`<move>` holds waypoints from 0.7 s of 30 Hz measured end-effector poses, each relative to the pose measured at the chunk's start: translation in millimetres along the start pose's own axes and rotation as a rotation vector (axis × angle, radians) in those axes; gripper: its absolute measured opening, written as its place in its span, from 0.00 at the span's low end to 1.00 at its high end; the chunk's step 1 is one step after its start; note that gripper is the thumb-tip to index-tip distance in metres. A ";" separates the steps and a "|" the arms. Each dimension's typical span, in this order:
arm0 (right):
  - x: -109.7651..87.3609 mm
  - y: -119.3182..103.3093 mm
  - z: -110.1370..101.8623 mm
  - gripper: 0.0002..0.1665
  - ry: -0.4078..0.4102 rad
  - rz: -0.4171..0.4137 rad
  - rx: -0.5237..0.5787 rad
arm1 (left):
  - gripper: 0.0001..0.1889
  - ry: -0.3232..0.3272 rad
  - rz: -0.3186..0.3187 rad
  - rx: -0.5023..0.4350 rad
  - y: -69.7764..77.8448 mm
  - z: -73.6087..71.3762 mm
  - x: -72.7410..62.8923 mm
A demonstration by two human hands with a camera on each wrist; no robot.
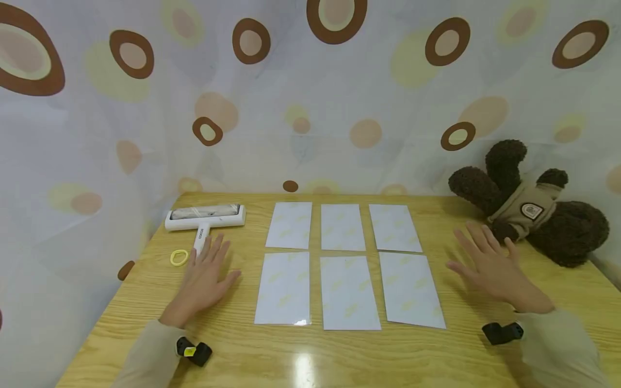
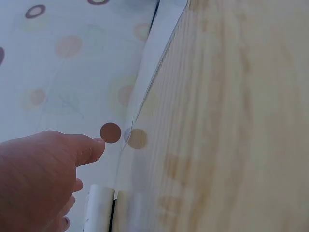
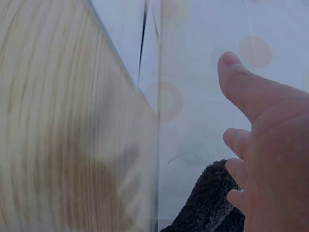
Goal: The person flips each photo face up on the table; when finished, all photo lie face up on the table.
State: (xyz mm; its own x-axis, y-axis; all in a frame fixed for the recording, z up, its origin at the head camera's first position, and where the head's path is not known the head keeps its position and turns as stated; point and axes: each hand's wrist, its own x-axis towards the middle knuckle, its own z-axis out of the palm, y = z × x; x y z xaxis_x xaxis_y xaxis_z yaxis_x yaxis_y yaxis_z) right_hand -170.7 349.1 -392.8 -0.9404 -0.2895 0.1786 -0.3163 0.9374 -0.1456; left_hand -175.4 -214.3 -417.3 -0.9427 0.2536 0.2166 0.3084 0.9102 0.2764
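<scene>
My left hand (image 1: pixel 206 280) is spread over the left side of the wooden table, its fingers straight. The fingers overlap the handle of a white lint roller (image 1: pixel 206 217); whether they touch it I cannot tell. In the left wrist view the thumb of the left hand (image 2: pixel 43 179) points out, holding nothing. My right hand (image 1: pixel 495 272) hovers on the other side with spread fingers, close to a dark brown plush toy (image 1: pixel 531 207) in a tan top. Several white rectangular cards (image 1: pixel 286 288) lie between the hands in two rows, with faint yellow marks on them.
A small yellow ring (image 1: pixel 179 258) lies left of the roller's handle. Behind the wooden table (image 1: pixel 242 355) hangs a white curtain (image 1: pixel 301 91) with brown and yellow circles. Black wrist cameras (image 1: pixel 503 333) sit at both cuffs.
</scene>
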 end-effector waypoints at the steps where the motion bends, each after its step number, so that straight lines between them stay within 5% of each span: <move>1: 1.5 -1.3 0.0 0.49 0.008 -0.006 -0.005 | 0.35 0.009 0.008 -0.011 0.0 0.6 0.7; 11: 22.8 -14.4 -1.3 0.48 -0.039 0.001 0.068 | 0.21 0.108 0.049 -0.234 3.4 10.5 11.4; 16: 41.4 -29.4 4.7 0.46 -0.047 -0.027 0.131 | 0.19 0.081 0.024 -0.311 10.8 20.7 15.2; 21: 56.2 -44.6 6.7 0.44 -0.108 -0.064 0.285 | 0.20 0.054 0.063 -0.348 17.7 26.7 21.3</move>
State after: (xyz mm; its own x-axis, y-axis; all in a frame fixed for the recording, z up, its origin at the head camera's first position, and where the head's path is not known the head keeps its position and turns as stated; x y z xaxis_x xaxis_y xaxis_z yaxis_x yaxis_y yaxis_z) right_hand -210.3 289.8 -382.8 -0.9204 -0.3796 0.0941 -0.3835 0.8290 -0.4070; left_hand -193.4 -184.1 -432.8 -0.9151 0.2796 0.2904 0.3995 0.7250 0.5610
